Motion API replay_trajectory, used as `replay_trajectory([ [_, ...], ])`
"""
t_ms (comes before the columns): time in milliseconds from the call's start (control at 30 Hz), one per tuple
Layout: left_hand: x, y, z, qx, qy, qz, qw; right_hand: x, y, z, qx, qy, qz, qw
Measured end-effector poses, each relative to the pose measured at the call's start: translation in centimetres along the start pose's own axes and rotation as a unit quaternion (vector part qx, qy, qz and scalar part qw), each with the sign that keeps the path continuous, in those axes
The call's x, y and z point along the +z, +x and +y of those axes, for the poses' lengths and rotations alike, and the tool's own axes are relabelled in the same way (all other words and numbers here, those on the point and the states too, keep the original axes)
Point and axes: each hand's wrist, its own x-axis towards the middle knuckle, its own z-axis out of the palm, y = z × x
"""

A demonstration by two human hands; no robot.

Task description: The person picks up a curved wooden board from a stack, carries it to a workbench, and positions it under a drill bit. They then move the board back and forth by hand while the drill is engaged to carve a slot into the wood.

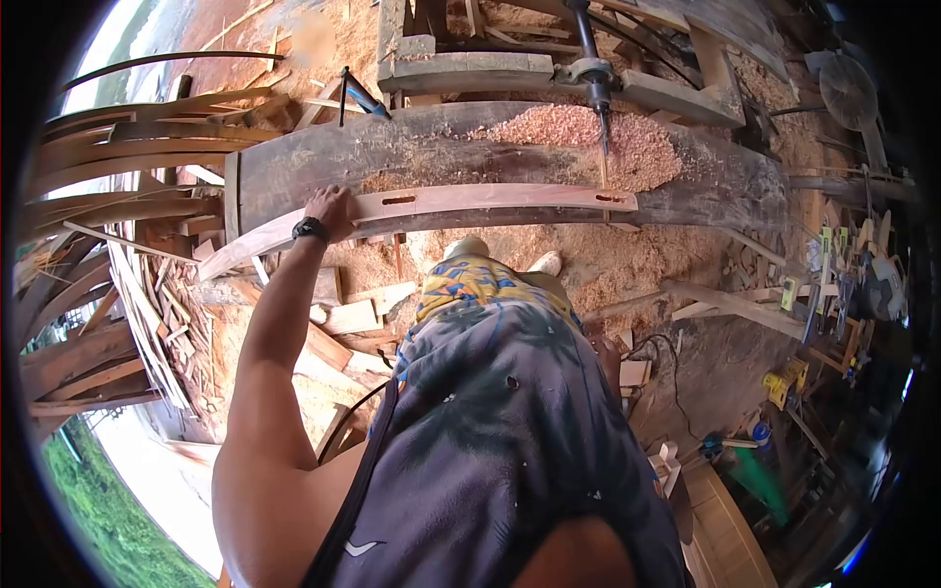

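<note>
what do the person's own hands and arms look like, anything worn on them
The left arm is bare, with no sleeve, coming out of a dark sleeveless top with a faded palm-like print. A chunky black wristwatch sits on that wrist, and the left hand has no glove. The right hand can't be made out clearly beside the top, so whether anything is worn on it can't be told.

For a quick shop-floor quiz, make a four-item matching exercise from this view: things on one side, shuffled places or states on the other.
1. Wristwatch
2. Curved board
3. Drill bit
4. Heap of wood chips

A. On the dark plank, beyond the board
B. Pointing toward the board's right end
C. Black, on the left wrist
D. Slotted, under the left hand

Pairs: 1-C, 2-D, 3-B, 4-A
</note>
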Motion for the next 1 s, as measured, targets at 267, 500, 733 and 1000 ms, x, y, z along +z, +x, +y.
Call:
replay_trajectory([
  [267,1.2,-1.5,3.4,0.183,-0.065,-0.043,0.98,2.7,-3.6,0.6,-0.114,-0.075,0.104,0.985],
  [500,2.9,-6.2,13.1,0.221,-0.127,-0.075,0.964,5.8,-6.3,-1.9,-0.249,-0.056,0.184,0.949],
  [733,3.2,-8.0,25.1,0.408,-0.093,0.02,0.908,5.4,-10.8,-5.7,-0.249,0.025,0.089,0.964],
  [1000,2.0,-13.7,41.7,0.492,-0.212,0.043,0.844,2.8,-11.5,-3.4,-0.291,0.286,-0.033,0.912],
])
